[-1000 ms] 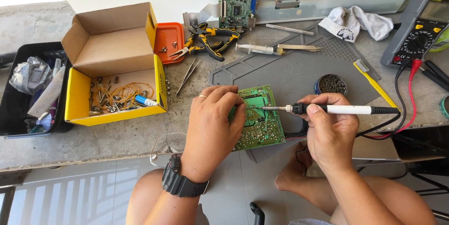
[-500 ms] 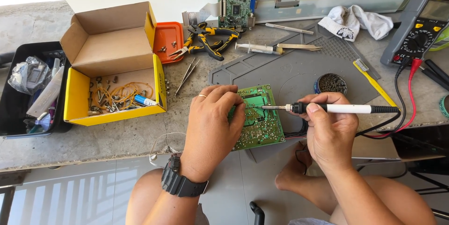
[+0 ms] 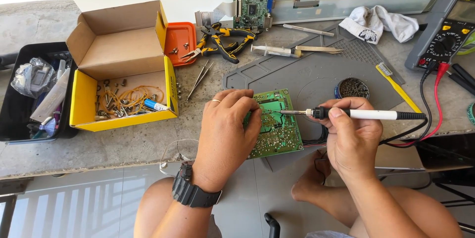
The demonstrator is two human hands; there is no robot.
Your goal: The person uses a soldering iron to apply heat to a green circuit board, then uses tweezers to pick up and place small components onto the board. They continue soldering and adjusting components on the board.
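left hand [image 3: 225,129], with a ring and a black watch on the wrist, lies on the left edge of the green circuit board [image 3: 277,127] and presses it down, the fingers curled over the board edge. right hand [image 3: 351,136] is closed around the white soldering iron [image 3: 366,114], held like a pen, and the metal tip touches the board near its upper middle. the board lies solder side up at the front of the grey mat [image 3: 316,77], close to the desk [image 3: 123,144] edge and partly over it. i judge the board is light, thin and stiff, but fragile: the small solder points and tracks can be damaged, so it is better to take it by the bare edges, not by the face. the iron looks light too, its tip surely hot, so only the white handle is safe to hold. for packages: a yellow cardboard box [image 3: 121,70] with brown inside stands open at the left, with wires and small parts in it; its side has small dark print. a black bin [image 3: 20,119] at the far left holds clear plastic bags. a small orange tray [image 3: 180,40] with screws sits behind the box. a multimeter [image 3: 443,33], dark with yellow buttons, lies at the far right.
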